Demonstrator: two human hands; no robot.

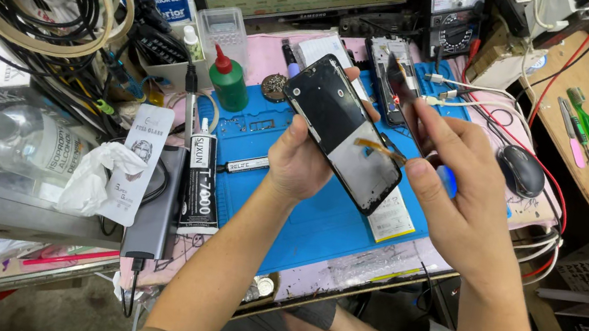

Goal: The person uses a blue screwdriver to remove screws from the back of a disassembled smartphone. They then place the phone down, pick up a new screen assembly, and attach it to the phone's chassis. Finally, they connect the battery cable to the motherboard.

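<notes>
Bright, even overhead light floods the blue work mat (316, 227), casting only soft shadows beneath the forearms. A pale sheen glares off the phone's dark panel (342, 132) (edges bow outward, wide-angle), while the floor below falls dim.

The blue rubber work mat (308, 230) has its widest bare stretch at the near left, under the raised left hand (300, 165); a hand could pass there. Left of it, a black glue tube with a white cap (201, 179) lies along the mat's edge, and a green squeeze bottle with a red nozzle (230, 83) stands at the far left corner. A white paper slip (391, 217) lies on the near right part. To the right, a black computer mouse (520, 170) and red and white cables (548, 197) crowd the edge. The far side is blocked by an opened phone body (385, 78) and a small white box (325, 49).
</notes>
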